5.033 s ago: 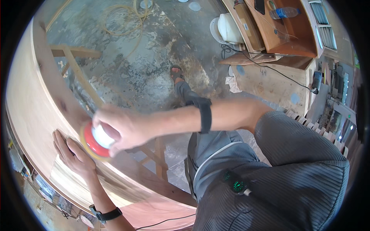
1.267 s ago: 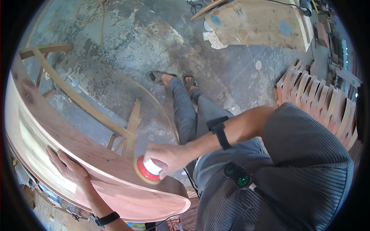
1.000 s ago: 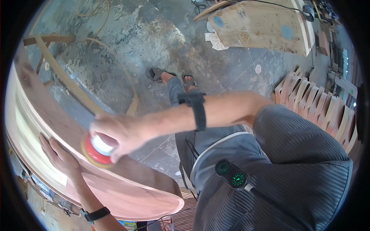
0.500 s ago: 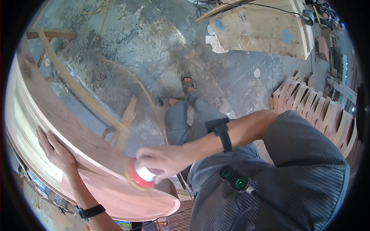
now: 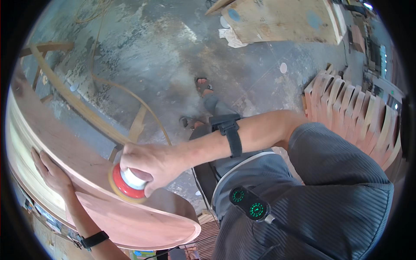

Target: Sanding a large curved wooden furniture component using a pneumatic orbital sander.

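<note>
Head view: the right hand [image 5: 145, 167] is wrapped around a round red-and-white sander [image 5: 128, 184], which sits at the brown side band [image 5: 80, 143] of a long, curved, pinkish wooden panel [image 5: 125, 221], short of its rounded end. The left hand [image 5: 54, 177] lies flat, fingers extended and gripping nothing, on the panel's pale upper face near that edge. The step in hand looks like smoothing the curved side; the next move would call for guiding the sander evenly along the bend, with the flat palm steadying the wood.
</note>
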{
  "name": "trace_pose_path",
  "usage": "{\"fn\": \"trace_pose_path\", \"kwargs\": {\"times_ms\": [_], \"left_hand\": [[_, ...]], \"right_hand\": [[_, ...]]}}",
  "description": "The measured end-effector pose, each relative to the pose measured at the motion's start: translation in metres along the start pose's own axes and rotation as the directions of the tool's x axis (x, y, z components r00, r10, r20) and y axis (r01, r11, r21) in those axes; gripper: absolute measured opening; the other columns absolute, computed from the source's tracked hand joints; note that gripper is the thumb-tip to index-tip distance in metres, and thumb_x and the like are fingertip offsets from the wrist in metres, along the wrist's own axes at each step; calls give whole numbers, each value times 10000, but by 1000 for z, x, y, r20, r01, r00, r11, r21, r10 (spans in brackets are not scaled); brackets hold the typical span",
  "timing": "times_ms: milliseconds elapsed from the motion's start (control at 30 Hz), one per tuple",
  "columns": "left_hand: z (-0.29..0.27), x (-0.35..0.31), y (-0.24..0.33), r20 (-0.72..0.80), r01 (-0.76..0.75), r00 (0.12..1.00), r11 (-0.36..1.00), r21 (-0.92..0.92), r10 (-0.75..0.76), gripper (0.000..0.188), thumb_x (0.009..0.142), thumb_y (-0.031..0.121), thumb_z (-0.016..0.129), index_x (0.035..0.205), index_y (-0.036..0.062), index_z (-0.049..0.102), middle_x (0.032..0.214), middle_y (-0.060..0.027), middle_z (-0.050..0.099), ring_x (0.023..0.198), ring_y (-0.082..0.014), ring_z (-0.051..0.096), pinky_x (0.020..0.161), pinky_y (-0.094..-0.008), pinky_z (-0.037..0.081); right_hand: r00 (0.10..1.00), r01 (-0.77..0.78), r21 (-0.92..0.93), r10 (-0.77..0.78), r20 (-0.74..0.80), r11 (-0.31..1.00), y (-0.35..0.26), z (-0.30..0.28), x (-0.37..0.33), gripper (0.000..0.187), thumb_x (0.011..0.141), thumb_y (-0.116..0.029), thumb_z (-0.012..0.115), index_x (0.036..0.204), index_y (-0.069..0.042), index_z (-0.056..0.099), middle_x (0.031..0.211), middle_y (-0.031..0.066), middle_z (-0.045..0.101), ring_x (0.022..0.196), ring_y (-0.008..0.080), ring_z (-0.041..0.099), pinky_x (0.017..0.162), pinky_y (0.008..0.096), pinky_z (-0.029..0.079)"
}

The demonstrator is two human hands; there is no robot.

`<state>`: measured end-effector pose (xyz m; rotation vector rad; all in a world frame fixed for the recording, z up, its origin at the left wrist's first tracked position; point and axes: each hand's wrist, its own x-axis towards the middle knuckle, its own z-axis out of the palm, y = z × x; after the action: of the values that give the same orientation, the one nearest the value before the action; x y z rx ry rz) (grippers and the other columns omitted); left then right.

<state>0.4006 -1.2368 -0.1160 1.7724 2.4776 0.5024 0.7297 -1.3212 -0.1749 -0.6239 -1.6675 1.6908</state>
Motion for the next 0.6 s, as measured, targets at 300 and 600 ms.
{"fn": "trace_pose_path", "kwargs": {"times_ms": [300, 600], "left_hand": [[7, 14, -24, -19, -30, 999, 999, 40, 30, 647, 1064, 507, 392, 1540, 76, 468, 1600, -132, 444, 1475, -320, 404, 1206, -364, 308], [10, 11, -32, -48, 12, 999, 995, 95, -7, 637, 1048, 549, 399, 1526, 142, 508, 1568, -79, 500, 1439, -302, 456, 1182, -363, 335]], "right_hand": [[1000, -1, 28, 0, 23, 1000, -6, 21, -65, 800, 553, -157, 971, 1188, -51, 496, 1130, 149, 501, 1015, 358, 566, 840, 461, 479], [996, 61, -2, -61, 60, 998, -16, 35, -118, 829, 539, -222, 985, 1206, -55, 521, 1110, 139, 497, 989, 342, 565, 806, 427, 460]]}}
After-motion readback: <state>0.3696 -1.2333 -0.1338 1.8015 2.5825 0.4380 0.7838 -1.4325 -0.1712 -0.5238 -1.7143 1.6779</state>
